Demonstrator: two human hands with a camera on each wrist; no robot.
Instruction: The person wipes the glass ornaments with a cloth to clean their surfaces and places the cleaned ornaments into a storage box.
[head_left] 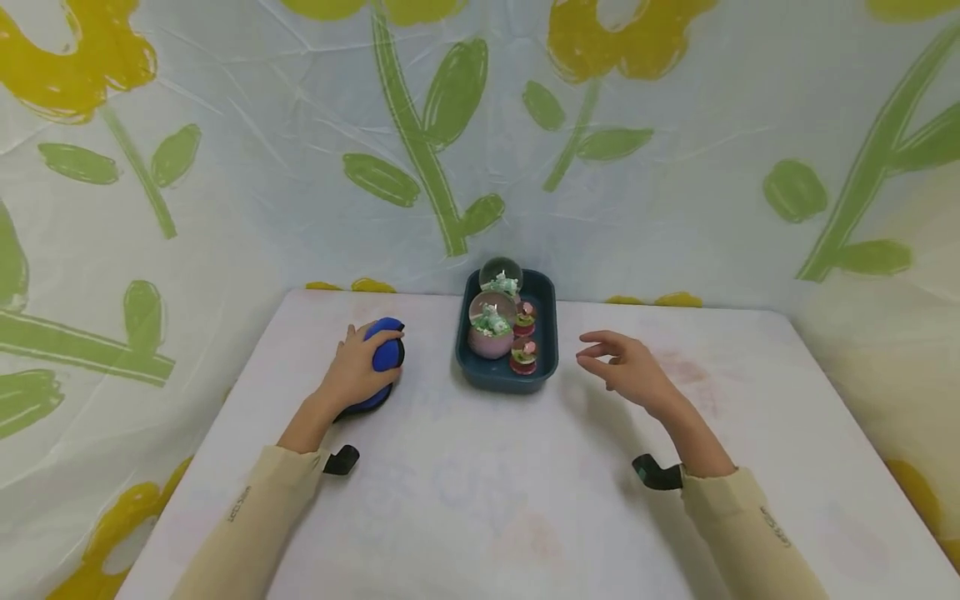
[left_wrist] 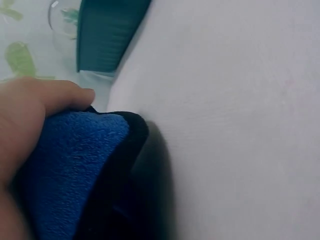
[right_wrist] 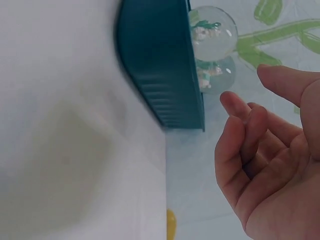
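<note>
My left hand (head_left: 358,364) grips a folded blue cloth (head_left: 387,354) with a black border, at the left of the table. In the left wrist view the thumb (left_wrist: 70,95) lies over the top of the plush cloth (left_wrist: 75,165). My right hand (head_left: 628,370) hovers right of a dark teal tray (head_left: 501,383), fingers loosely bent and holding nothing. Inside the tray stand two snow globes, a front one with a pink base (head_left: 491,343) and a rear one (head_left: 501,275). Two small red and green ornaments (head_left: 523,360) with pink tops sit beside them.
The table (head_left: 450,500) has a pale cover. Behind and around it hangs a white sheet (head_left: 300,125) printed with yellow flowers and green leaves. A black strap mount sits on each wrist, the right one (head_left: 656,472) standing out toward the middle.
</note>
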